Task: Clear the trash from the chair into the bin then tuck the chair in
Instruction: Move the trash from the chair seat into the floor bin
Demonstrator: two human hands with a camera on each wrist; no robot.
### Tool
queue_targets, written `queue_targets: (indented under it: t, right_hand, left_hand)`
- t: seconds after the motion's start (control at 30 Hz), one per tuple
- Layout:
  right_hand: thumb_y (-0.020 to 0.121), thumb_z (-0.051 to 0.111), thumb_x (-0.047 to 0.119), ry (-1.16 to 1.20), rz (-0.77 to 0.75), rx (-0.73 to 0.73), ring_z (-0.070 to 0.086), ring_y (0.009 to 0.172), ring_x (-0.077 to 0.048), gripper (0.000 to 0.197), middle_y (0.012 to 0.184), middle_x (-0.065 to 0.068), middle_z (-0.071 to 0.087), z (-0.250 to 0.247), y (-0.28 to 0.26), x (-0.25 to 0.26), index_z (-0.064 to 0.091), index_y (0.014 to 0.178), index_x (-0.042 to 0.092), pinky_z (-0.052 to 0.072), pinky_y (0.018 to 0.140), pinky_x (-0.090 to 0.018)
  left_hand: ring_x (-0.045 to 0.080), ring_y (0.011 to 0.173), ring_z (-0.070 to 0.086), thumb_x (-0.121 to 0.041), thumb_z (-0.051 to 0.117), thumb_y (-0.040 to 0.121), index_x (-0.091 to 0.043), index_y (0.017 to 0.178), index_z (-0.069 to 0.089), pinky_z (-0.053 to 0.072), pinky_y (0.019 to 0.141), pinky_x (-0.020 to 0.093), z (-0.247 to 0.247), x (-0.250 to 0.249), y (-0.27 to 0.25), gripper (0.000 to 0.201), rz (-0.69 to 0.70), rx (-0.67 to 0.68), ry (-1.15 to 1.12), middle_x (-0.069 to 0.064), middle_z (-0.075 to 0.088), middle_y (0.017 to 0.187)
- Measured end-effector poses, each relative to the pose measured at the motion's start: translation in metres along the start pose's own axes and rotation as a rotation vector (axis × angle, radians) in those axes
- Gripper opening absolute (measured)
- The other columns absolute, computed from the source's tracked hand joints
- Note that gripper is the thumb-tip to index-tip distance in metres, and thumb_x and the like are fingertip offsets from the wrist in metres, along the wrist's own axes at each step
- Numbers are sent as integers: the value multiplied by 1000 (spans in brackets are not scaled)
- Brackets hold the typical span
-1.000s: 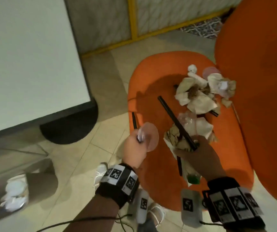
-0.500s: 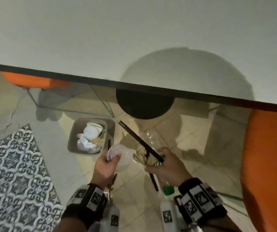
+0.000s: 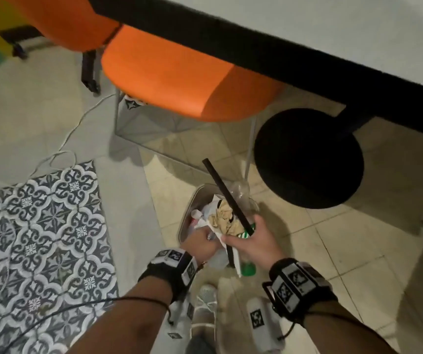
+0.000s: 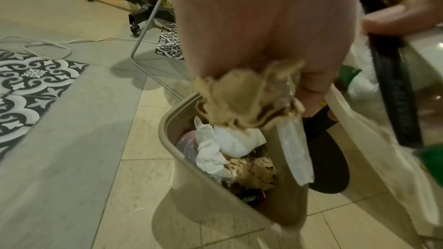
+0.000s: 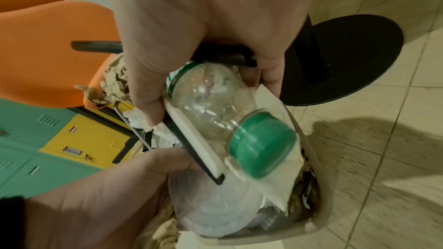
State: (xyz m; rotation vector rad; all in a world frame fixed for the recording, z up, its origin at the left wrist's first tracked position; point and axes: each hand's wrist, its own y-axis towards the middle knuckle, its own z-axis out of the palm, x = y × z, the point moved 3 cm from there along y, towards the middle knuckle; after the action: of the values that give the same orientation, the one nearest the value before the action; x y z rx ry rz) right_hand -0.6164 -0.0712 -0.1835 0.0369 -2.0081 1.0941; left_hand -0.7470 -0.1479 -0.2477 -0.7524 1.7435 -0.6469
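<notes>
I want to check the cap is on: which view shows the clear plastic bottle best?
The right wrist view: the clear plastic bottle with its green cap fills mid-frame. Head view shows only its cap end below the right hand; left wrist, a green blur.

We seem to be in a café or canteen-style eating area. We see a white table with a black edge on a round black pedestal base, orange chairs on thin wire legs, and a floor of beige tiles with a patterned tile strip. Teal and yellow lockers stand nearby, and a small beige bin holds napkins and plastic lids.
</notes>
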Motion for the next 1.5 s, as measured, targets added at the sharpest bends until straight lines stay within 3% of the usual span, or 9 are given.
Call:
queue_targets:
  t: [0.13, 0.27, 0.37, 0.43, 0.53, 0.73, 0.83, 1.17, 1.5]
  right_hand:
    - [66, 84, 12, 11, -81, -113, 57, 80, 11, 66, 93, 18, 61, 5, 25, 3, 49, 123, 17, 44, 62, 1]
    - [61, 87, 19, -11, -110, -164, 61, 103, -9, 79, 112, 6, 63, 14, 43, 1, 47, 128, 22, 51, 93, -27]
    - [61, 87, 15, 13, -116, -142, 63, 101, -7, 75, 109, 7, 65, 21, 51, 3, 49, 125, 22, 51, 83, -16]
    - [63, 86, 14, -23, -144, -139, 57, 94, 2, 73, 102, 23, 55, 24, 54, 8, 48, 123, 27, 43, 75, -3]
    - [67, 84, 15, -92, -168, -137, 46, 100, -1, 78, 95, 29, 42, 26, 60, 7, 43, 133, 25, 38, 86, -15]
    - [66, 84, 31, -278, -114, -21, 50, 110, -8, 99, 131, 6, 50, 34, 84, -27, 24, 144, 29, 41, 91, -25]
    - [67, 81, 38, -491, -69, 83, 44, 131, -19, 101, 145, 3, 41, 38, 90, -48, 19, 147, 32, 38, 105, -34]
    - [84, 66, 16, -862, -116, 139, 44, 131, -20, 79, 147, 4, 39, 32, 82, -63, 21, 146, 34, 39, 108, -37]
    - [92, 53, 21, -995, 8, 18, 52, 117, -25, 36, 129, -8, 51, 41, 58, -68, 50, 127, 13, 45, 96, -35]
  left_hand:
    - [15, 111, 59, -58, 58, 66, -36, 120, 57, 48, 98, 41, 6, 33, 53, 58, -18, -12, 15, -6, 66, 119]
    - [14, 120, 54, -49, 60, 67, -42, 127, 48, 45, 102, 39, 11, 52, 95, 61, 39, -101, -42, -9, 57, 129]
    - [20, 114, 56, -45, 53, 75, -41, 120, 54, 47, 100, 45, 15, 85, 130, 46, 20, -171, -125, -1, 58, 123]
    - [21, 104, 61, -42, 56, 74, -36, 111, 55, 51, 95, 43, -1, 71, 112, 37, -1, -235, -210, 3, 61, 112]
    - [25, 100, 61, -13, 59, 83, -20, 115, 50, 50, 89, 36, -30, 11, 48, 34, 36, -251, -320, 5, 60, 106]
    - [9, 92, 59, 14, 51, 81, -20, 120, 45, 50, 63, 11, -43, 6, 21, 53, 30, -108, -437, -6, 58, 102]
    - [5, 100, 56, 21, 45, 75, -22, 124, 44, 50, 64, 14, -47, 14, 20, 64, 15, -135, -501, -7, 55, 112]
    - [17, 76, 61, -9, 62, 82, -30, 88, 58, 50, 83, 35, -15, 9, 23, 22, -52, -310, -367, 3, 66, 99]
    - [11, 59, 50, -12, 56, 88, -16, 98, 59, 39, 55, 21, 12, 11, 11, 11, -137, -262, -297, 0, 58, 75]
